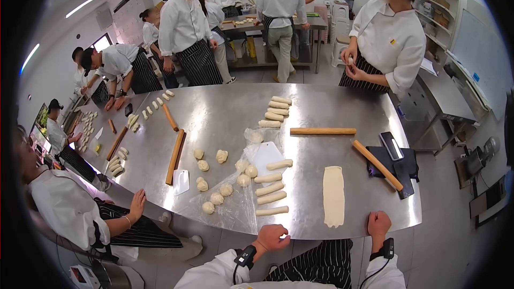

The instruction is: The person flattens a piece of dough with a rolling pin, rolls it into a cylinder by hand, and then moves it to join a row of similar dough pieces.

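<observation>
My left hand [272, 237] rests at the front edge of the steel table [225, 101], its fingers curled in and nothing seen in them. At the same edge, further right, my right hand [379, 223] is closed in a fist. Between and beyond them lies a long flat strip of dough [334, 197]. Rolled dough pieces [272, 211] lie in a column beyond my left hand. A rolling pin [377, 165] slants across a dark cloth beyond my right hand, and another rolling pin [323, 131] lies crosswise farther back.
Dough balls [216, 198] lie on and around plastic film left of the rolls. A white scraper [181, 182] is farther left. A phone [391, 145] lies at the right. A person [388, 37] stands across the table; another person [69, 203] stands at my left.
</observation>
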`<state>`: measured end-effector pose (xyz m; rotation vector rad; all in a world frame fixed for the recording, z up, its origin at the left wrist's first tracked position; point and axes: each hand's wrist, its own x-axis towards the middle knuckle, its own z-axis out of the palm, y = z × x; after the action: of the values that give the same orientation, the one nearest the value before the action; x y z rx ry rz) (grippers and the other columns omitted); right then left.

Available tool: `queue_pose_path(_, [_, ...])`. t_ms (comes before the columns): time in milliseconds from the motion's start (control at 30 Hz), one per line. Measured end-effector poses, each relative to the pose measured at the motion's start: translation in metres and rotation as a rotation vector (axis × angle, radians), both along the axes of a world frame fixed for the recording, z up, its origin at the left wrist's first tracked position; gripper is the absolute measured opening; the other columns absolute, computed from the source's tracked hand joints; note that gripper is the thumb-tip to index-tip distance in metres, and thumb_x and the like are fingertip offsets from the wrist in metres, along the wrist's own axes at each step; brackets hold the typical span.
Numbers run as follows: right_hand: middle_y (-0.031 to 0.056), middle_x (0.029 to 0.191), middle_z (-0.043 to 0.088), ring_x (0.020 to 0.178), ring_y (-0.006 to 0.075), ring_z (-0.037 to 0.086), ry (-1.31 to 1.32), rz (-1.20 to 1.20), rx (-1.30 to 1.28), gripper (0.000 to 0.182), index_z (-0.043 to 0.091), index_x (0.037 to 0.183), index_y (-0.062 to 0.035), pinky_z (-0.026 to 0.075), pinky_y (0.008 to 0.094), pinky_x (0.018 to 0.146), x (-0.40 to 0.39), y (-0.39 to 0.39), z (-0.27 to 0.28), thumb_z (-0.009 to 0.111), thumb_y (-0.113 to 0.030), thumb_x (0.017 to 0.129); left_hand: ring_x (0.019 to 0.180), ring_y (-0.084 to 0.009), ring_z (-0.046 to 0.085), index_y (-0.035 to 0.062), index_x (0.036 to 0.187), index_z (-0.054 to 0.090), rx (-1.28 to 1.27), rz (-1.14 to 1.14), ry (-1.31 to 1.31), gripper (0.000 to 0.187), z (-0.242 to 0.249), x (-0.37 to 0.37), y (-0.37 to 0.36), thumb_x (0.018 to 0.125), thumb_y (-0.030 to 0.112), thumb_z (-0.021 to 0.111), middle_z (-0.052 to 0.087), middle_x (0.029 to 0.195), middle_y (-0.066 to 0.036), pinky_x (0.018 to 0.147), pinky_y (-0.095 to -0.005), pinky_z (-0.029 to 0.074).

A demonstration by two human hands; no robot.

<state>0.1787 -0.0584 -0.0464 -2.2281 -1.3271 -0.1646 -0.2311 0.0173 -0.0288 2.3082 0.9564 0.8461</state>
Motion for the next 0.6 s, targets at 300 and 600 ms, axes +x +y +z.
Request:
queue_pose_path(300, [0.0143, 0.071, 0.057, 0.066, 0.0367, 0.056, -0.024, -0.043, -0.107, 0.036, 0.053, 0.068, -0.0049, 0.042, 0.0465, 0.060, 0.005, 0.007, 0.002, 0.057, -0.031, 0.092, 0.053, -0.0267, 0.056, 0.0086, 0.069, 0.061, -0.162, 0.193, -0.390, 0.008, 0.021, -0.006, 0.001, 0.074, 0.010, 0.067, 0.057, 0.063, -0.007, 0.049, -0.0346, 0.044])
queue_pose_path(600, [0.0191, 0.072, 0.058, 0.069, 0.0406, 0.056, -0.036, 0.028, -0.186, 0.039, 0.053, 0.072, -0.0011, 0.043, 0.0480, 0.063, 0.021, 0.011, -0.004, 0.052, -0.033, 0.095, 0.054, -0.0278, 0.055, 0.0082, 0.064, 0.057, 0.131, 0.714, -0.256, 0.016, 0.020, -0.115, 0.025, 0.075, 0.013, 0.067, 0.055, 0.059, -0.009, 0.050, -0.0369, 0.042])
